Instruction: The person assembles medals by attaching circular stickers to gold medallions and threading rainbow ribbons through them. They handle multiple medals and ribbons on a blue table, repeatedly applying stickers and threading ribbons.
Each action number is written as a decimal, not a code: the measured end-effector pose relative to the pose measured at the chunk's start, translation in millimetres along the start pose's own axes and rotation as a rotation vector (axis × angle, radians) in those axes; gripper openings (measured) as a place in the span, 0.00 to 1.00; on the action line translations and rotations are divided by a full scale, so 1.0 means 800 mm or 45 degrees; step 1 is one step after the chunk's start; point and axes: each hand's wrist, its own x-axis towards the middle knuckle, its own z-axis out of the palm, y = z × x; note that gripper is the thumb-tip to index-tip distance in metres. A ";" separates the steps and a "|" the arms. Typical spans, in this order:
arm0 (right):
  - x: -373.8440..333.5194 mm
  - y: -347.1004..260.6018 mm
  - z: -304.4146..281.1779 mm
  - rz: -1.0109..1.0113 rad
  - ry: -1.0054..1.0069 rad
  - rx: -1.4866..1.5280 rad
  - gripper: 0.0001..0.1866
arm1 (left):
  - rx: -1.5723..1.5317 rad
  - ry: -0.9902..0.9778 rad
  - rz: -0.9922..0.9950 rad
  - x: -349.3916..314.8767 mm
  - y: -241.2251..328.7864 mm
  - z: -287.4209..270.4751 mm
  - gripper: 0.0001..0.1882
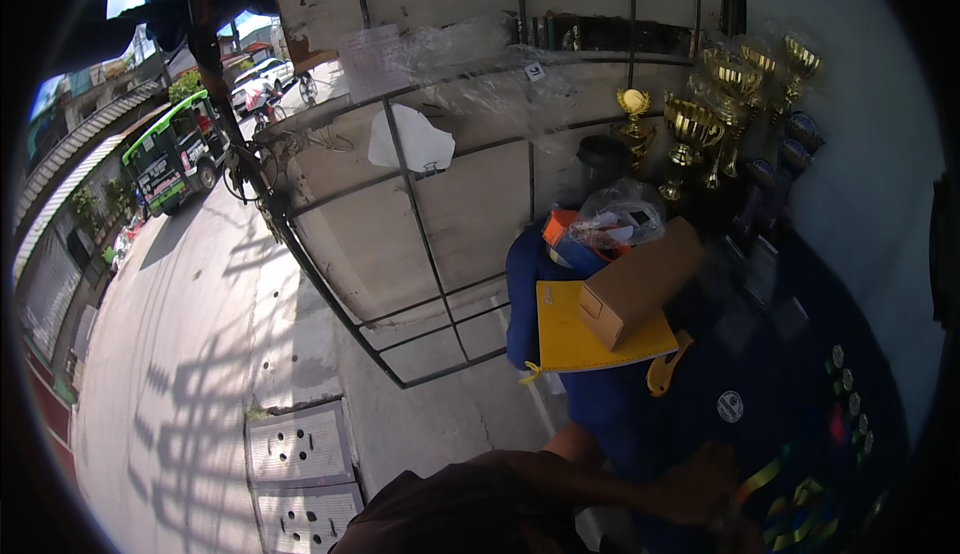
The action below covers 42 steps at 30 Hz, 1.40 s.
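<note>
Head camera: coloured ribbons [800, 519], yellow, green and blue among them, are spread on a dark blue cloth [660, 434] at the lower right. Just beside their near end, the left hand [705, 479] is held in deep shade; whether its fingers are clenched, loose or closed on a ribbon cannot be told. Below it, at the lower edge, the right hand [738, 534] is only dimly seen, and the state of its fingers cannot be told either. Beyond the ribbons, round medals [854, 403] are laid in a row. Farther up the cloth, a yellow envelope [560, 324] is partly covered by a brown cardboard box [640, 289], with a curved yellow tool [662, 374] placed just beside. Behind these, gold trophies [690, 139] are grouped near the wall. At far left, a green vehicle [165, 169] is seen on the sunlit street [190, 344].
</note>
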 end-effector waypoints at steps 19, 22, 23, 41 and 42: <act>0.016 0.103 0.003 -0.462 -0.257 0.490 0.37 | -0.104 -0.068 0.023 0.000 0.010 -0.033 0.15; 0.016 0.096 0.008 -0.588 -0.179 0.576 0.31 | -0.091 -0.086 0.020 0.001 0.010 -0.036 0.14; 0.015 0.089 0.009 -0.678 -0.139 0.631 0.28 | -0.097 -0.084 0.018 0.000 0.011 -0.037 0.14; 0.003 0.054 0.005 -0.317 -0.014 0.115 0.21 | -0.128 -0.050 -0.007 -0.004 0.010 -0.025 0.14; 0.002 0.052 0.003 -0.307 -0.029 0.105 0.21 | -0.151 -0.016 0.001 -0.005 0.011 -0.024 0.14</act>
